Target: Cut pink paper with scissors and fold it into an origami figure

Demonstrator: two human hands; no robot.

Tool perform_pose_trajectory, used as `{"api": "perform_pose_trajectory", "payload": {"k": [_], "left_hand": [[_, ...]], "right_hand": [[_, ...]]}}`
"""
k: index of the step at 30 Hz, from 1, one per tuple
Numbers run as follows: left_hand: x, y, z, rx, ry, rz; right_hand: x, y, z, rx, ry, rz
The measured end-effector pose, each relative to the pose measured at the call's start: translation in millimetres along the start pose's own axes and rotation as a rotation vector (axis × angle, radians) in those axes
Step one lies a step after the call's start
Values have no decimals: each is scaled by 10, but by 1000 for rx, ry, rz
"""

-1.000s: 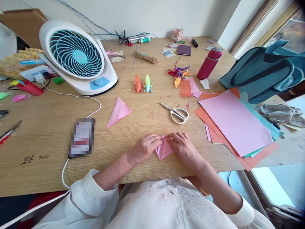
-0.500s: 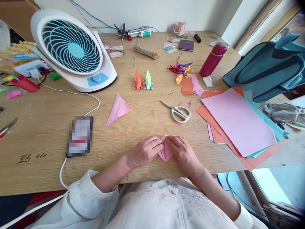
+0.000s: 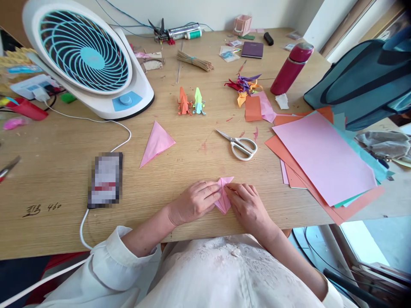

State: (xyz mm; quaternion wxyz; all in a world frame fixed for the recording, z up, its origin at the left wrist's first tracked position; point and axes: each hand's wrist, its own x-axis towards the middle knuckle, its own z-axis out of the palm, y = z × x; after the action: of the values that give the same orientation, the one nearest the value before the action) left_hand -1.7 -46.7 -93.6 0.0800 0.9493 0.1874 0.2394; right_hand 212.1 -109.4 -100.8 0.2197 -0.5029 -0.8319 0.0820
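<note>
A small piece of folded pink origami paper point(image 3: 224, 204) lies at the front of the table, between my hands. My left hand point(image 3: 197, 200) presses its left edge with the fingers together. On the opposite side, my right hand point(image 3: 247, 204) pinches the paper's right edge between thumb and fingers. A pointed flap shows above the fingertips, and creases run down the middle. Beyond my hands lie white-handled scissors point(image 3: 240, 146). To the left of them rests a separate folded pink paper triangle point(image 3: 157, 144).
A stack of coloured paper point(image 3: 327, 158) lies at the right, before a teal bag point(image 3: 356, 81). A maroon flask point(image 3: 291, 70) stands behind it. Two folded paper figures point(image 3: 183, 102) stand mid-table. At left are a fan point(image 3: 125, 100) and a phone point(image 3: 105, 179) on a cable.
The paper's right flap now sticks out to the upper right, where earlier its top lay hidden under my fingers. Both hands stay at its sides. The whole view has shifted slightly.
</note>
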Motion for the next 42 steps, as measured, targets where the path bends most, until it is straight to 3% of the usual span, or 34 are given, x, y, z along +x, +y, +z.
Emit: {"api": "perform_pose_trajectory", "payload": {"k": [24, 31, 42], "left_hand": [[-54, -61, -8, 33, -8, 188], [-58, -56, -12, -53, -25, 161], [-53, -65, 5, 28, -8, 218]], "right_hand": [[-31, 71, -154, 51, -47, -61], [-34, 61, -169, 36, -64, -61], [-52, 60, -180, 33, -122, -131]]}}
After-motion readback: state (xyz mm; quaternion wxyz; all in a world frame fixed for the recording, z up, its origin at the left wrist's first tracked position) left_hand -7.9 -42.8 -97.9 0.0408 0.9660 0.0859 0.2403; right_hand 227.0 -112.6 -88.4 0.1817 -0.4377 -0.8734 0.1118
